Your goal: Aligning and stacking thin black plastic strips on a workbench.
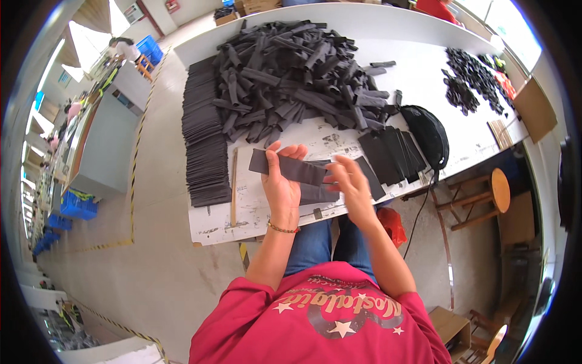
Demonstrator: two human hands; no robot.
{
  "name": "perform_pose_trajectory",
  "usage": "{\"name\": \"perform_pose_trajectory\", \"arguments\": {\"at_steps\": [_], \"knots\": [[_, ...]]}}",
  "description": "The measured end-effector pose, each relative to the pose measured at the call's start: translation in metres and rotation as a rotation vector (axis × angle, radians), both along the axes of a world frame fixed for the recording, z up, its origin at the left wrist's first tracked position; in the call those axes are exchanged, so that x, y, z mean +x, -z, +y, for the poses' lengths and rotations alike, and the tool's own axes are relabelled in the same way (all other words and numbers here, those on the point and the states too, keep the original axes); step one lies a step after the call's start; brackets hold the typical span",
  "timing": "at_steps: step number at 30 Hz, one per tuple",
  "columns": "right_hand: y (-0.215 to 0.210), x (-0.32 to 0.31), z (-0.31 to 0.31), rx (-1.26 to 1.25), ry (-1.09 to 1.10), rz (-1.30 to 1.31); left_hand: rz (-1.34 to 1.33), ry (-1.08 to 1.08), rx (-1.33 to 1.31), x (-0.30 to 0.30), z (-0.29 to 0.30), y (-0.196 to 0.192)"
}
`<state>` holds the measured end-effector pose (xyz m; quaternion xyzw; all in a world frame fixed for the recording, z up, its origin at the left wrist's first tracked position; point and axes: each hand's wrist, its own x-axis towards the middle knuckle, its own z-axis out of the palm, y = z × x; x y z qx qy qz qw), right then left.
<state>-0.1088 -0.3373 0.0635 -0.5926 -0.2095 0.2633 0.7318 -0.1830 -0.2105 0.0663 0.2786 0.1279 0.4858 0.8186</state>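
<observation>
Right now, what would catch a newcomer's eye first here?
The big heap of dark fabric strips piled at the far middle of the white table. Left of it run neat flat stacks. Up close, the left hand holds one dark strip, the right hand beside it.

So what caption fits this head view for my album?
Left hand holds a dark fabric strip, right hand alongside, at a white table.

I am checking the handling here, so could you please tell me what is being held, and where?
The left hand holds a dark strip across its middle. The right hand touches its right end; whether it grips cannot be told.
</observation>
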Motion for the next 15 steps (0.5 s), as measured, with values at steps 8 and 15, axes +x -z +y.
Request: {"name": "perform_pose_trajectory", "arguments": {"at_steps": [8, 15], "knots": [[0.022, -0.004, -0.006, 0.054, -0.007, 0.115, -0.057, 0.163, -0.077, 0.006, -0.001, 0.016], [0.014, -0.011, -0.007, 0.051, -0.159, 0.072, -0.044, 0.152, 0.000, 0.013, -0.002, 0.010]]}}
